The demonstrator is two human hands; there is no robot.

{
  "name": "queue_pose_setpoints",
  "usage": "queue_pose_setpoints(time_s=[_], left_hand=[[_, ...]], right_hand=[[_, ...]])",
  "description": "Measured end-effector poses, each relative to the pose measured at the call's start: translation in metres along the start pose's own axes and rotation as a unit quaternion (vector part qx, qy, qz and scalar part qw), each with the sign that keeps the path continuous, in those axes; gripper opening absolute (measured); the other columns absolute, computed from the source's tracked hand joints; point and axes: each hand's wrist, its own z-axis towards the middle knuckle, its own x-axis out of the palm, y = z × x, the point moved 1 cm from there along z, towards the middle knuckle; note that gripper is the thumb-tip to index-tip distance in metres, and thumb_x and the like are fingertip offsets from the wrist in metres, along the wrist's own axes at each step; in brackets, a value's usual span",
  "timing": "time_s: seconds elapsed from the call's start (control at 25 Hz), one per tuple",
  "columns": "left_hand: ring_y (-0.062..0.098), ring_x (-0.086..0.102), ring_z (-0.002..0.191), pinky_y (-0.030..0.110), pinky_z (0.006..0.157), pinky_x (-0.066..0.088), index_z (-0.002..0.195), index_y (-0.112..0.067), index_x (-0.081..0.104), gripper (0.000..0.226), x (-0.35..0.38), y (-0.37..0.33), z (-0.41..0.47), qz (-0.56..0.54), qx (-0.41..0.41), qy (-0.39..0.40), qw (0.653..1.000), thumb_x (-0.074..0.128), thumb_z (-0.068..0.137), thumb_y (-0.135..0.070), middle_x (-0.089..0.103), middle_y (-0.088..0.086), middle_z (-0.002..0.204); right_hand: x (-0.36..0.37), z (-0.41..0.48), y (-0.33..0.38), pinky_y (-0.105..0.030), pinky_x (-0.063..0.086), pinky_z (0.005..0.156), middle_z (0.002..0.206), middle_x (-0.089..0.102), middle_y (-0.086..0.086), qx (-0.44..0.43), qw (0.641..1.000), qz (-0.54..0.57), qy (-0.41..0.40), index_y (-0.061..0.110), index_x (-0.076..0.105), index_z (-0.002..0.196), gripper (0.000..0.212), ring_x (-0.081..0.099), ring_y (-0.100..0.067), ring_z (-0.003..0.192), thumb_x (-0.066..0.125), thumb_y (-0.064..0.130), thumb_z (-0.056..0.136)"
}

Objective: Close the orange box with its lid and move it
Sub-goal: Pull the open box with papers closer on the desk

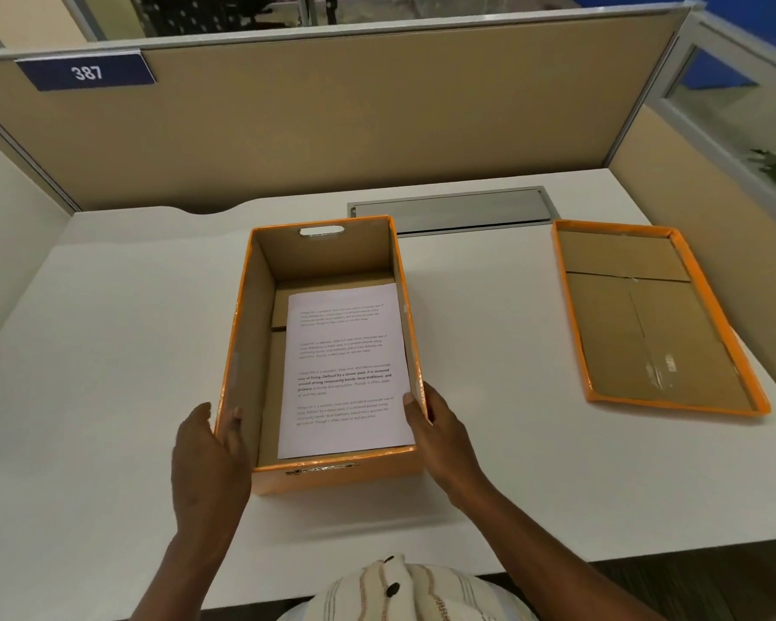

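Cardboard shows brown on the inside of the open orange box, which stands on the white desk a little left of the middle, in the single head view. A printed sheet of paper lies flat on the box floor, toward its right wall. The left hand presses its palm on the outside of the box's left wall near the front corner, with the thumb hooked over the rim to the inside. The right hand grips the right wall in the same way, thumb over the rim and touching the edge of the paper. Both hands hold the box between them. The lid lies upside down on the desk, well apart to the right, its orange rim turned up. A grey cable tray is set into the desk behind the box. On the partition, a blue plate reads 387.
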Motion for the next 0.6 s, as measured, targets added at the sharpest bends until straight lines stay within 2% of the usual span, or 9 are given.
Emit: queue_pose_setpoints(time_s=[0.12, 0.24, 0.44, 0.52, 0.6], left_hand=[[0.041, 0.055, 0.115, 0.047, 0.092, 0.045, 0.120, 0.000, 0.052, 0.032, 0.000, -0.021, -0.006, -0.002, 0.080, -0.031, 0.996, 0.043, 0.098, -0.021, 0.059, 0.024, 0.122], [0.038, 0.046, 0.131, 0.043, 0.105, 0.037, 0.124, 0.002, 0.054, 0.035, 0.013, -0.055, -0.016, -0.033, 0.142, 0.000, 0.989, 0.042, 0.098, -0.018, 0.056, 0.023, 0.132], [0.022, 0.038, 0.140, 0.033, 0.113, 0.027, 0.133, -0.009, 0.052, 0.039, 0.059, -0.123, -0.032, -0.075, 0.166, 0.153, 0.971, 0.043, 0.098, -0.023, 0.050, 0.010, 0.145], [0.019, 0.039, 0.139, 0.028, 0.112, 0.026, 0.134, -0.013, 0.053, 0.039, 0.084, -0.151, -0.038, -0.079, 0.197, 0.201, 0.956, 0.043, 0.099, -0.027, 0.051, 0.007, 0.144], [0.018, 0.046, 0.134, 0.028, 0.110, 0.032, 0.132, -0.013, 0.054, 0.038, 0.113, -0.180, -0.045, -0.092, 0.236, 0.237, 0.938, 0.042, 0.099, -0.029, 0.056, 0.006, 0.140]], right_hand=[[-0.010, 0.004, -0.003, -0.041, 0.048, 0.098, 0.137, 0.054, -0.002, 0.024, 1.000, -0.004, -0.003, 0.024, 0.040, 0.136, 0.071, 0.052, -0.021, 0.123, 0.034, 0.069, 0.081], [-0.026, 0.013, -0.007, -0.030, 0.037, 0.099, 0.146, 0.044, 0.001, 0.024, 0.999, -0.005, -0.044, 0.026, 0.035, 0.141, 0.065, 0.043, -0.020, 0.131, 0.037, 0.062, 0.086], [-0.056, 0.034, -0.013, -0.025, 0.035, 0.097, 0.144, 0.046, -0.002, 0.020, 0.995, -0.020, -0.100, 0.021, 0.038, 0.139, 0.057, 0.045, -0.020, 0.130, 0.038, 0.052, 0.092], [-0.072, 0.044, -0.015, -0.030, 0.037, 0.103, 0.145, 0.046, -0.004, 0.013, 0.991, -0.024, -0.129, 0.018, 0.038, 0.140, 0.057, 0.044, -0.021, 0.131, 0.039, 0.050, 0.092], [-0.092, 0.055, -0.017, -0.036, 0.037, 0.106, 0.145, 0.045, -0.007, 0.009, 0.986, -0.035, -0.162, 0.016, 0.038, 0.140, 0.057, 0.043, -0.023, 0.132, 0.039, 0.048, 0.093]])
